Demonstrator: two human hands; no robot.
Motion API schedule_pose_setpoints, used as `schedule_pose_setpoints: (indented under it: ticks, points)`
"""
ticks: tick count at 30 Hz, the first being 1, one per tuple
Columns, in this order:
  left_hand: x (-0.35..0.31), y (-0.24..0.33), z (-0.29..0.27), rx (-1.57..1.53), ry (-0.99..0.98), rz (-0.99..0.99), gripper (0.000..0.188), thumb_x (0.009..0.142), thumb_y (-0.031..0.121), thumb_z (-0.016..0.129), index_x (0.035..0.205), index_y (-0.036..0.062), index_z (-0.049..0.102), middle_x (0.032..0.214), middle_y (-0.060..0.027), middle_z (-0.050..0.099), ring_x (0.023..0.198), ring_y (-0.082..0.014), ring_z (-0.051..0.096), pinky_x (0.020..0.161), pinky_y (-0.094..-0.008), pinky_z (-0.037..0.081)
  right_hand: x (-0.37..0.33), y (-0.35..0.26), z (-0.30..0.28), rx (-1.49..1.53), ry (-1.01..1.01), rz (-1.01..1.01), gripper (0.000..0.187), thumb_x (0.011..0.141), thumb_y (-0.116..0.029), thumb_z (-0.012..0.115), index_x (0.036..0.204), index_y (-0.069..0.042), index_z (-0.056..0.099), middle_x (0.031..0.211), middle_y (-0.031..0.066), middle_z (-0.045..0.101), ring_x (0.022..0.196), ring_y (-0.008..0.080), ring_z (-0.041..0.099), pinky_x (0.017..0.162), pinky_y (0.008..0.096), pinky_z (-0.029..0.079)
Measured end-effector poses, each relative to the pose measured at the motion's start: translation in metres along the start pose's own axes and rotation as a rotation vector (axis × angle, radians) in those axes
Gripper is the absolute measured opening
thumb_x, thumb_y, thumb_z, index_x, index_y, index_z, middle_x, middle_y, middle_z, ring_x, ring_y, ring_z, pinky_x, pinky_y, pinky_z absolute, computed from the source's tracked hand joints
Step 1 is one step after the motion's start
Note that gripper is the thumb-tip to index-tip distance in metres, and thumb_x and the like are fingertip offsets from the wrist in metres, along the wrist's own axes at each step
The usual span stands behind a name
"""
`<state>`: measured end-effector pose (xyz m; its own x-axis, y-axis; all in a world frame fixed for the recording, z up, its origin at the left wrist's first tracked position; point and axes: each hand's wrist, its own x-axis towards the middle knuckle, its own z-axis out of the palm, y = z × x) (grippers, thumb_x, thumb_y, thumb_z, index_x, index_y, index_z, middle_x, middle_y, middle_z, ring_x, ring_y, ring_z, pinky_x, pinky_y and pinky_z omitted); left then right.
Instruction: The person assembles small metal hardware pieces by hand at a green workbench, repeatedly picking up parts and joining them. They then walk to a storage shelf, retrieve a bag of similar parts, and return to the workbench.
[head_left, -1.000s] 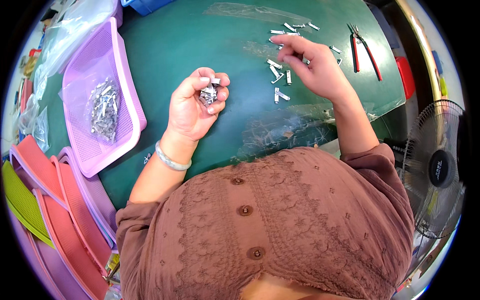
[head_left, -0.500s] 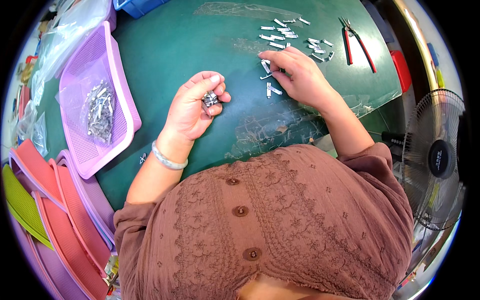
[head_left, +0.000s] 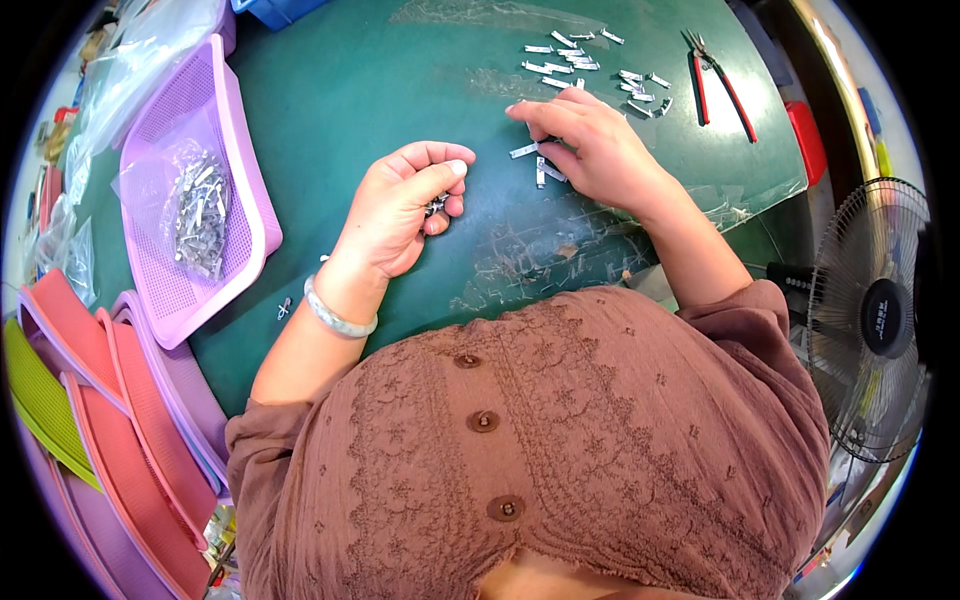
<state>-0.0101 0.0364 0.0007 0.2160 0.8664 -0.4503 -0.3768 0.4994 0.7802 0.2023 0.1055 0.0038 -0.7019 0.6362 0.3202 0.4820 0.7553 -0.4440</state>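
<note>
My left hand (head_left: 410, 205) is closed around several small silvery metal pieces (head_left: 436, 204), which show between its curled fingers; a pale bangle (head_left: 338, 312) circles its wrist. To the right, my right hand (head_left: 595, 145) rests low over the table, index finger stretched out and thumb apart from it. By its thumb lies a small metal clip (head_left: 523, 151), touching or nearly so. Two more clips (head_left: 541, 174) lie just below that thumb, partly covered by the hand. Beyond the right hand, a loose group of clips (head_left: 560, 67) and a smaller group (head_left: 637, 92) are spread on the table.
Red-handled pliers (head_left: 720, 90) lie at the far right of the green table (head_left: 330, 90). At left, a lilac basket (head_left: 262, 215) holds a clear bag of metal parts (head_left: 203, 215). Stacked coloured baskets (head_left: 140, 420) stand near left, a fan (head_left: 870, 320) at right.
My left hand has turned and closed further over the metal pieces, shifting slightly right. Under my right hand, one clip has shifted left and another no longer shows; its fingers have moved a little.
</note>
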Motion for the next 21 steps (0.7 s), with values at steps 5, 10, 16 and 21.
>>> schedule_pose_setpoints:
  ticks: [5, 10, 16, 21]
  points:
    - [-0.003, -0.001, 0.007, 0.122, 0.032, 0.036, 0.018, 0.083, 0.011, 0.057, 0.097, 0.0003, 0.056, 0.066, 0.0016, 0.05, 0.053, -0.0033, 0.045, 0.041, -0.0132, 0.032, 0.0, -0.003, 0.001, 0.086, 0.001, 0.041, 0.037, 0.069, 0.001, 0.059, 0.105, -0.007, 0.056, 0.075, 0.0055, 0.057, 0.075, 0.0227, 0.052, 0.069, 0.033, 0.044]
    - [-0.004, -0.001, 0.012, 0.17, 0.045, 0.061, 0.023, 0.083, 0.012, 0.057, 0.102, 0.0002, 0.056, 0.065, 0.0023, 0.048, 0.052, -0.0028, 0.044, 0.041, -0.0129, 0.031, 0.007, -0.012, -0.004, 0.711, -0.092, 0.281, 0.039, 0.071, 0.002, 0.057, 0.109, -0.002, 0.054, 0.072, -0.0002, 0.055, 0.069, 0.0088, 0.05, 0.066, 0.0226, 0.042]
    - [-0.007, 0.0, 0.012, 0.146, 0.026, 0.114, 0.02, 0.083, 0.013, 0.057, 0.099, 0.0007, 0.057, 0.064, 0.0025, 0.048, 0.051, -0.0028, 0.042, 0.041, -0.0133, 0.03, 0.015, -0.02, -0.003, 1.014, -0.188, 0.371, 0.041, 0.072, 0.005, 0.056, 0.113, 0.001, 0.05, 0.078, -0.0019, 0.055, 0.072, 0.0042, 0.051, 0.067, 0.0183, 0.04]
    - [-0.01, -0.002, 0.011, 0.143, -0.009, 0.106, 0.016, 0.083, 0.013, 0.059, 0.094, 0.0014, 0.058, 0.064, 0.0029, 0.049, 0.051, -0.0026, 0.042, 0.041, -0.0129, 0.03, 0.019, -0.025, -0.002, 0.948, -0.19, 0.438, 0.04, 0.073, 0.005, 0.054, 0.112, 0.002, 0.05, 0.078, -0.0013, 0.055, 0.073, 0.0045, 0.052, 0.067, 0.0178, 0.041]
